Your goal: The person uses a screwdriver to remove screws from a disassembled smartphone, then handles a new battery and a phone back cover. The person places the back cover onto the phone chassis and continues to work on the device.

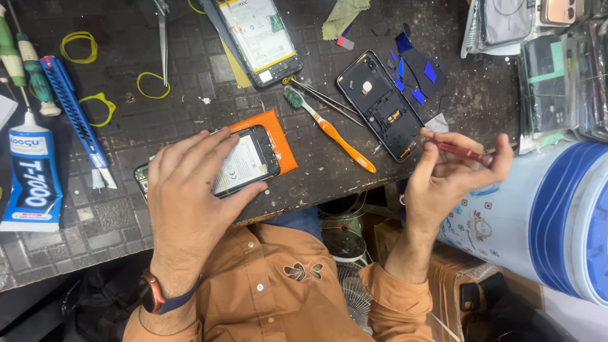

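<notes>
The left hand (190, 196) lies flat, fingers spread and loosely open, pressing down on an opened phone (244, 166) in the lower middle of the frame; its grip is not closed around the phone, only resting on top, with the thumb along the phone's lower edge. The phone shows its battery side and sits on an orange mat (278, 142) on the dark counter (126, 126).

The right hand (446, 180), at the right of the frame just off the counter's edge, has its grip pinched shut on a thin red screwdriver (465, 152), held between the thumb and the fingertips and lying almost level.

Just above the right hand a black phone back cover (380, 104) lies open side up, with blue film scraps (415, 73) beside it. An orange-handled toothbrush (332, 136) and metal tweezers (323, 98) lie between the two phones. A second opened phone (256, 38) lies at the top centre. At the far left stand a white and blue glue tube (31, 174), a blue utility knife (76, 117) and yellow rubber bands (79, 44).

A large blue and white bucket (557, 215) fills the lower right; what it holds cannot be seen.
</notes>
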